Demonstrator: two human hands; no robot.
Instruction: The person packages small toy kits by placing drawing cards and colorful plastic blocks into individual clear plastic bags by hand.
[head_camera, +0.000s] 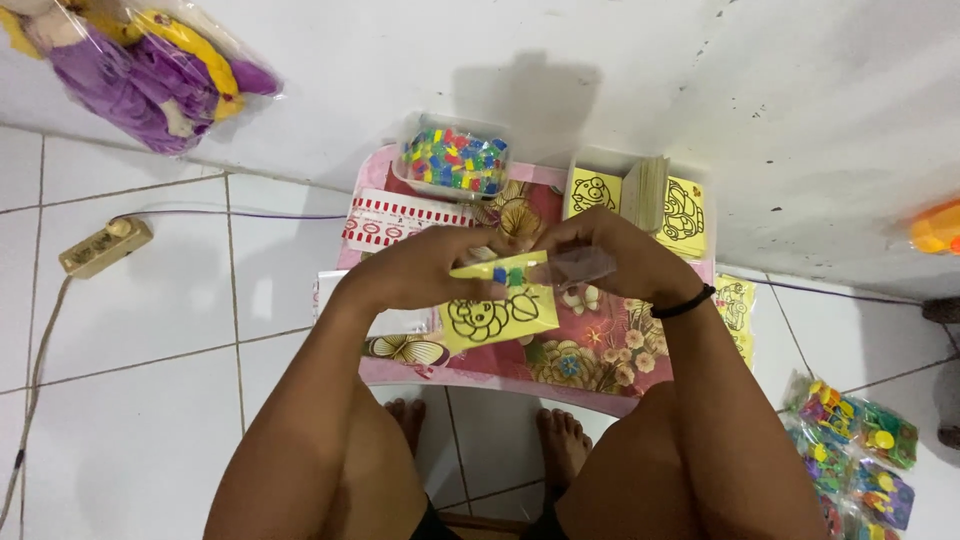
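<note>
A yellow card printed with black flower and leaf outlines is held above the small pink table, tilted toward the camera so its face can be seen. The left hand is closed on the card's left upper edge, fingers curled over it; the grip looks like a pinch. The right hand meets it at the card's top, fingertips pressed together on what appears to be a thin clear wrapper or film; a black band is worn at that wrist. Judged from the grip, the card is steadied by one hand so the other can work at its upper edge.

Behind the card, at the table's far edge against the wall, a clear tub of small coloured pieces is set within reach. To the card's right rear, a box of more yellow cards stands upright, faces outward for picking. A red-and-white striped packet lies to the card's left rear. Bagged coloured toys lie on the floor, well right of the card.
</note>
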